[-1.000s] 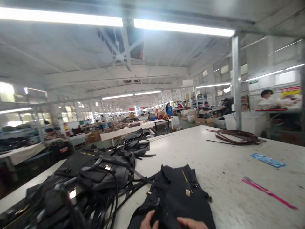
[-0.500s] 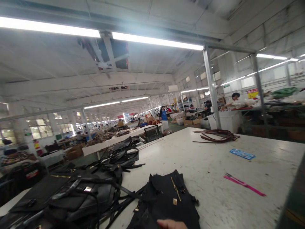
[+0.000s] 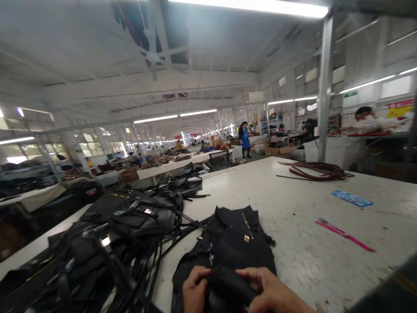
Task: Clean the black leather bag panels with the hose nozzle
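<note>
A black bag (image 3: 239, 243) with a gold zip and a small gold fitting lies on the white table in front of me. At its near end, a folded black part of the bag (image 3: 228, 280) bulges up between my hands. My left hand (image 3: 195, 287) pinches its left side with thumb and fingers. On the right side, my right hand (image 3: 270, 289) is closed around the same part, its lower fingers partly hidden. Just left of it lies a heap of black bags (image 3: 143, 217) with straps and metal buckles.
On the white table (image 3: 299, 252) to the right lie a pink-handled tool (image 3: 345, 234), a blue patterned card (image 3: 352, 198) and a bundle of brown straps (image 3: 319, 171). A metal post (image 3: 325, 87) rises behind. A person in a blue apron (image 3: 245, 138) stands farther back.
My view has tilted down and turned left. My left hand has come into view and both hands now grip the bag's near part; before, only part of one hand showed at the bottom.
</note>
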A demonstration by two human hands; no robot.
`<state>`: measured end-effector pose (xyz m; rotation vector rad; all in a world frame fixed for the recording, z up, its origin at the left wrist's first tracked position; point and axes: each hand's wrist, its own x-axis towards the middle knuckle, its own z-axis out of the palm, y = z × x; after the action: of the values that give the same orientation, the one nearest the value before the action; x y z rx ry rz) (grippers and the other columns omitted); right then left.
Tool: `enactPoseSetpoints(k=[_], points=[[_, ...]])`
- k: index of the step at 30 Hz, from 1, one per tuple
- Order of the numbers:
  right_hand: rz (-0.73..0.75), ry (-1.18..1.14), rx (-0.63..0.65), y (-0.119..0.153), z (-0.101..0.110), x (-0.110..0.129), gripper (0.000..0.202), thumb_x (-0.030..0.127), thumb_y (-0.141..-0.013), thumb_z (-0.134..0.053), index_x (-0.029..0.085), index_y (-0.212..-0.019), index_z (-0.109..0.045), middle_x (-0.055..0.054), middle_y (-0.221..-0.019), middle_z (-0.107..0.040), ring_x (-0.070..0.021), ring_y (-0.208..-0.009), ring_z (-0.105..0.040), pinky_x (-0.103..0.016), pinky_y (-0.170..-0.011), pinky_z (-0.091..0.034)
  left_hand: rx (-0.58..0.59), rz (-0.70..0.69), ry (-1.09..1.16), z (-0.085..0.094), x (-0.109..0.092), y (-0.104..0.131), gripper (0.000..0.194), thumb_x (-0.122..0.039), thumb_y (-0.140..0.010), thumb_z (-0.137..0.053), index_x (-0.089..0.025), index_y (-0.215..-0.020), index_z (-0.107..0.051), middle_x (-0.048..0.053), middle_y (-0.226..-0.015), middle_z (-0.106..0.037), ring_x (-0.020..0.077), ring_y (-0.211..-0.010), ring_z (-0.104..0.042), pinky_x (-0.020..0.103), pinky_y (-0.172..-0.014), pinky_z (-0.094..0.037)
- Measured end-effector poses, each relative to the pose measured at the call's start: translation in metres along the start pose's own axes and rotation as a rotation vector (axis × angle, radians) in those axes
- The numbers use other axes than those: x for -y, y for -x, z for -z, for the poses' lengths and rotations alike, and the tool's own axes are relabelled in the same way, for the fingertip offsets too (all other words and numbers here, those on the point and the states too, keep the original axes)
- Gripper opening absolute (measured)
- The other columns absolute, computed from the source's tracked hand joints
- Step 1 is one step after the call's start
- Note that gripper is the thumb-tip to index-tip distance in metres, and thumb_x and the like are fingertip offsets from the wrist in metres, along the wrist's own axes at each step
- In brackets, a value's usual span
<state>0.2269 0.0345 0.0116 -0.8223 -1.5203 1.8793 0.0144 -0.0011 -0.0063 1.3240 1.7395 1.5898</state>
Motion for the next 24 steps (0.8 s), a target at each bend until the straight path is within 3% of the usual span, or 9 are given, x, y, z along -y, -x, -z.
enactPoseSetpoints(k=[5,10,14,17,20,22,24], points=[[-0.058,-0.165,0.106,-0.001,-0.008,0.009,0.08,0.009,-0.046,-0.062,0.004,-0.123,-0.04,-0.005,-0.065,-0.064,-0.0124,-0.039,-0.055,-0.018,-0.035,-0.04,-0.019,-0.039,-0.002,-0.002,0.015,0.0,0.01,-0.02,-0.059,-0.055,-0.017,-0.06,-0.065,0.002,-0.068,-0.061,0.0181,-0.071,-0.057,0.026,-0.068,-0.044],[0.028,-0.178,-0.02,0.002,-0.002,0.019,0.086,0.012,-0.051,-0.062,0.009,-0.13,-0.029,-0.005,-0.074,-0.063,-0.0162,-0.047,-0.058,-0.022,-0.036,-0.044,-0.028,-0.074,-0.008,-0.007,0.025,0.003,0.011,-0.02,-0.063,-0.053,-0.018,-0.061,-0.064,0.003,-0.071,-0.06,0.0175,-0.073,-0.057,0.027,-0.07,-0.044],[-0.048,-0.113,0.045,0.011,0.001,0.011,0.085,0.012,-0.048,-0.064,0.009,-0.128,-0.036,-0.004,-0.07,-0.063,-0.0156,-0.046,-0.057,-0.022,-0.038,-0.043,-0.021,-0.075,-0.011,-0.007,0.028,0.004,0.012,-0.017,-0.064,-0.051,-0.018,-0.061,-0.062,0.002,-0.072,-0.059,0.0172,-0.074,-0.057,0.027,-0.071,-0.043],[-0.071,-0.069,0.021,0.016,-0.013,0.002,0.08,0.008,-0.041,-0.066,0.01,-0.12,-0.049,-0.003,-0.071,-0.063,-0.0155,-0.054,-0.058,-0.021,-0.045,-0.043,-0.017,-0.057,-0.027,-0.004,0.024,0.005,0.013,-0.015,-0.063,-0.049,-0.018,-0.06,-0.061,0.001,-0.071,-0.059,0.0174,-0.074,-0.057,0.028,-0.071,-0.042],[-0.027,-0.063,-0.026,0.019,-0.028,0.003,0.076,0.007,-0.043,-0.064,0.013,-0.118,-0.052,-0.002,-0.076,-0.064,-0.0164,-0.062,-0.058,-0.02,-0.049,-0.042,0.017,-0.013,-0.067,-0.001,0.014,0.004,0.014,-0.019,-0.065,-0.05,-0.018,-0.073,-0.062,0.002,-0.075,-0.063,0.0184,-0.077,-0.057,0.029,-0.073,-0.042],[0.017,-0.098,-0.039,0.022,-0.029,0.011,0.077,0.007,-0.047,-0.061,0.013,-0.122,-0.047,-0.001,-0.078,-0.064,-0.015,-0.061,-0.057,-0.018,-0.046,-0.041,0.12,0.035,-0.12,-0.002,0.004,-0.001,0.02,-0.025,-0.066,-0.053,-0.016,-0.081,-0.062,0.002,-0.078,-0.065,0.0192,-0.077,-0.058,0.029,-0.07,-0.043],[0.06,-0.136,-0.074,0.027,-0.019,0.02,0.081,0.009,-0.049,-0.061,0.013,-0.128,-0.039,-0.003,-0.083,-0.064,-0.0147,-0.058,-0.056,-0.018,-0.043,-0.041,0.241,0.07,-0.171,-0.004,-0.012,-0.012,0.019,-0.027,-0.064,-0.056,-0.014,-0.075,-0.063,0.002,-0.069,-0.065,0.0185,-0.067,-0.058,0.027,-0.061,-0.043]])
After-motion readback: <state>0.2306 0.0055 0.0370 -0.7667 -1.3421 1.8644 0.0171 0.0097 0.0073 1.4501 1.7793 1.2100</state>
